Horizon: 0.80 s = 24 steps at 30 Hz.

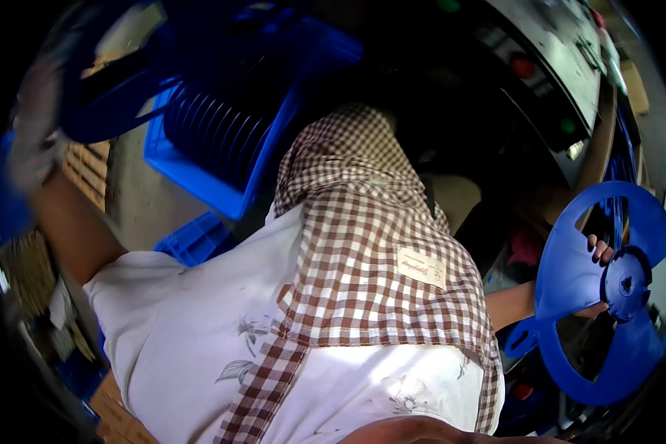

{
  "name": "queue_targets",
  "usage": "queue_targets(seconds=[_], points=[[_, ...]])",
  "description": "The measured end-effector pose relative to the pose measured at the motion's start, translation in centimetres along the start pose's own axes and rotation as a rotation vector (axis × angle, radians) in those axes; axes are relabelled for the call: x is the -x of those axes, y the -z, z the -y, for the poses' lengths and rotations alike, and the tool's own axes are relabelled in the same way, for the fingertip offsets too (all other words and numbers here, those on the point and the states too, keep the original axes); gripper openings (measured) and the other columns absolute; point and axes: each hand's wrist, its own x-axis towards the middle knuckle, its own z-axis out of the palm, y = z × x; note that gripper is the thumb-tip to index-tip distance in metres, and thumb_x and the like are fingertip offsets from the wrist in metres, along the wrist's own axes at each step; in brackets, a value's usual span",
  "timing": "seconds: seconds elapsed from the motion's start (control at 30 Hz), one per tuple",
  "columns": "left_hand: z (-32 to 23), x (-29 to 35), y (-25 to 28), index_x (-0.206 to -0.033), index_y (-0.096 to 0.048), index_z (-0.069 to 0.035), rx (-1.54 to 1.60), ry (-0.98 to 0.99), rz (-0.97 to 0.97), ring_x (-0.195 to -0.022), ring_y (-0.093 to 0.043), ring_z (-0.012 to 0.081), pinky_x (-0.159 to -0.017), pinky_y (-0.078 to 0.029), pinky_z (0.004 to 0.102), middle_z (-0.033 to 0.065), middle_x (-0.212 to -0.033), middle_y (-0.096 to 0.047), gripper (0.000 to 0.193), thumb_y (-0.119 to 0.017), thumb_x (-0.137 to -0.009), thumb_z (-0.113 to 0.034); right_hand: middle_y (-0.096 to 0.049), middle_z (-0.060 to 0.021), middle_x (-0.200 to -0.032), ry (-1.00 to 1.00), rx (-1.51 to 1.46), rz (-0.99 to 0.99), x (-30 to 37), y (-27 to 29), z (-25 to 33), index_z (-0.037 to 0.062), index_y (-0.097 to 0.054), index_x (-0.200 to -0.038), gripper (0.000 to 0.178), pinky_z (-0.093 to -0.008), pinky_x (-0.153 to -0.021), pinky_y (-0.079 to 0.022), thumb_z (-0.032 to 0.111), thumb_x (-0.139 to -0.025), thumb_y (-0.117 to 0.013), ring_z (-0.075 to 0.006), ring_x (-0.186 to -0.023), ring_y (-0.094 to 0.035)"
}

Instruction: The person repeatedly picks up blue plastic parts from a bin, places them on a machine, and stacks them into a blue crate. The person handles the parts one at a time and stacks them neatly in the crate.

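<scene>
While the person leans over in a brown-and-white checked apron (377, 274), I can see the right hand (600, 250) out to the side, closed around the hub area of a blue spoked reel flange (570, 277), fingertips showing through one of its openings. That flange stands nearly face-on to me, in front of the cluttered bench side. Across from it, the left hand (38, 140) is blurred, raised just beside a second, darker blue flange (89, 122); I can't tell whether it grips it. Between the person and that hand, a blue crate (200, 186) holds a row of dark discs (226, 129), with a smaller blue crate (196, 238) near it and a wooden pallet (87, 177) on the floor. A red button (522, 66) shows on the dark machine panel (544, 96).
</scene>
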Motion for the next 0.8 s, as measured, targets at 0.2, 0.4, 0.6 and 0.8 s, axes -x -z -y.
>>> queue_targets(seconds=[0.2, 0.4, 0.6, 0.8], points=[[21.4, 5.3, -12.8, -0.126, -0.056, -0.009, -0.206, 0.269, 0.039, -0.098, -0.064, 0.0261, -0.086, -0.051, 0.0347, 0.0138, -0.108, -0.067, 0.039, -0.055, -0.086, -0.01, -0.043, -0.0136, -0.104, -0.071, -0.024, 0.109, -0.9, -1.1, -1.7, -0.0024, -0.041, -0.124, 0.067, -0.0426, -0.097, -0.032, 0.049, -0.083, -0.058, -0.026, -0.104, -0.042], [15.2, 4.1, -18.3, -0.106, -0.062, -0.006, -0.313, 0.505, -0.063, -0.087, -0.063, 0.0306, -0.076, -0.05, 0.0374, 0.0162, -0.094, -0.066, 0.018, -0.053, -0.09, -0.007, -0.042, -0.0134, -0.103, -0.107, -0.051, 0.068, -1.6, 0.4, -1.5, -0.0021, -0.041, -0.125, 0.069, -0.0417, -0.097, -0.032, 0.05, -0.082, -0.058, -0.0256, -0.104, -0.042], [20.0, 7.4, -20.9, -0.121, -0.06, -0.025, -0.483, 0.56, -0.03, -0.097, -0.063, 0.0365, -0.083, -0.051, 0.0434, 0.0139, -0.101, -0.067, 0.035, -0.061, -0.087, -0.016, -0.042, -0.0132, -0.103, -0.106, -0.031, 0.104, -2.1, -0.1, -0.9, -0.0018, -0.04, -0.126, 0.071, -0.0408, -0.097, -0.032, 0.05, -0.082, -0.059, -0.0252, -0.104, -0.042], [5.3, -4.9, -12.4, -0.127, -0.056, -0.011, 0.081, -0.09, -0.292, -0.108, -0.062, 0.0228, -0.089, -0.052, 0.034, 0.0132, -0.114, -0.065, 0.035, -0.06, -0.092, -0.008, -0.041, -0.013, -0.103, 0.037, 0.009, 0.062, -2.2, -0.2, 0.1, -0.0015, -0.039, -0.127, 0.073, -0.0398, -0.096, -0.032, 0.051, -0.081, -0.06, -0.0248, -0.104, -0.042]])
